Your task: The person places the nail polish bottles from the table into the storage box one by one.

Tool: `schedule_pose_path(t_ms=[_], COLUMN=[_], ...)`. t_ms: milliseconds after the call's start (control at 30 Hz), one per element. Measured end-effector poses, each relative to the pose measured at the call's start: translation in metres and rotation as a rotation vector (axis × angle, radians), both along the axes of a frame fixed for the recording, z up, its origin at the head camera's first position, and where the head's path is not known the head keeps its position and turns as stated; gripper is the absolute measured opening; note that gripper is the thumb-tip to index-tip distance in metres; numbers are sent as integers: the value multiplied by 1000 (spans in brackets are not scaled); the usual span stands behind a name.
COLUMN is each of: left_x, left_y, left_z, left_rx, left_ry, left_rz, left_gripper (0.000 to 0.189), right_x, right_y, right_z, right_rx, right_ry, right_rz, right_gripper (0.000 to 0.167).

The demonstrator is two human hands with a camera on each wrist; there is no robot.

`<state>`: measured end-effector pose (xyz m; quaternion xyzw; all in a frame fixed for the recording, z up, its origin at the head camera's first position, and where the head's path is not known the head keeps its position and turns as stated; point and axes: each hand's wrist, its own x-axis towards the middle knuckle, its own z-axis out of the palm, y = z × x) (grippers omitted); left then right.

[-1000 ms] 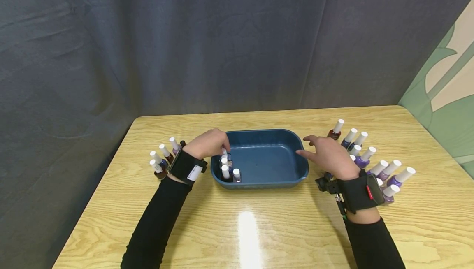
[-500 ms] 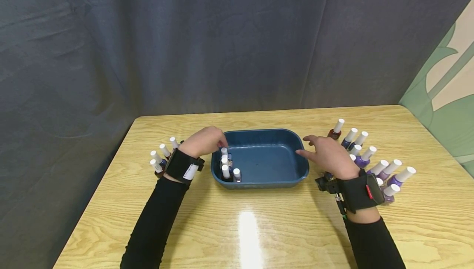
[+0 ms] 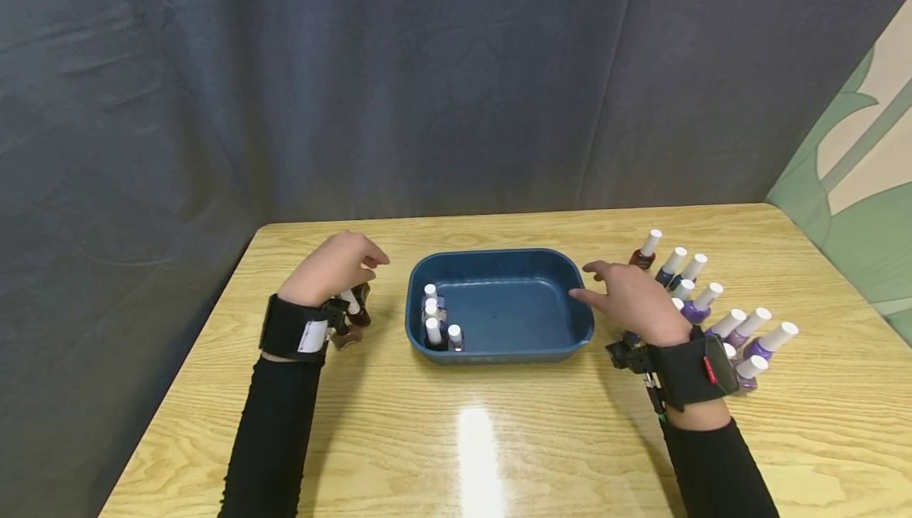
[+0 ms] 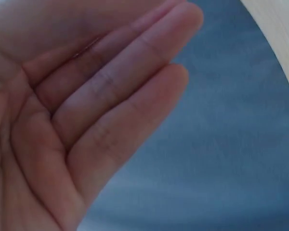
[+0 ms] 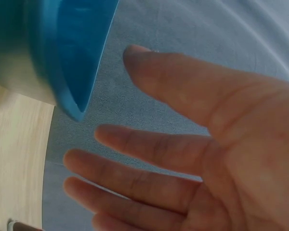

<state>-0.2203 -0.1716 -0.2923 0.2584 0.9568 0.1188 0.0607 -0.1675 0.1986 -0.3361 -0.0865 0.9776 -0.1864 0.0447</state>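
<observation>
My left hand (image 3: 331, 268) hovers over the left side of the table, its fingers loosely extended and holding nothing. The left wrist view shows the bare palm and fingers (image 4: 120, 110). Below that hand, nail polish bottles (image 3: 359, 316) show only in part; hand and wrist strap hide the rest. Several white-capped nail polish bottles (image 3: 433, 332) stand at the left end of a blue plastic tray (image 3: 499, 358). My right hand (image 3: 634, 300) is held still beside the tray's right rim, thumb and fingers spread with nothing between them, as the right wrist view also shows.
To the right, around and behind my right wrist, stands a cluster of white-capped nail polish bottles (image 3: 755, 344), mostly purple, with blue ones and a dark red one farther back. A grey curtain (image 3: 442, 106) hangs behind the wooden table (image 3: 399, 439).
My left hand has let go of a bottle at the tray's left end and moved left, over the bottles on that side. My right hand has stayed in place.
</observation>
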Motion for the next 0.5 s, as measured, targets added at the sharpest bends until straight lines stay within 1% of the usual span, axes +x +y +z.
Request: schedule_pose_path(t_ms=[167, 267, 367, 433, 500], left_x=[11, 20, 28, 32, 35], left_y=[-27, -38, -46, -49, -50], left_z=[0, -2, -5, -7, -9], left_rx=[40, 57, 47, 34, 18], left_ry=[25, 43, 70, 75, 69], left_rz=[59, 88, 111, 132, 140], left_gripper=[24, 18, 13, 11, 11], right_x=[-1, -1, -1, -1, -1], right_y=[2, 3, 4, 5, 6], right_z=[-1, -2, -3, -3, -3], right_rx=[9, 9, 8, 8, 8], right_ry=[11, 8, 4, 9, 13], right_rz=[4, 5, 6, 10, 12], right_gripper=[53, 53, 54, 54, 54])
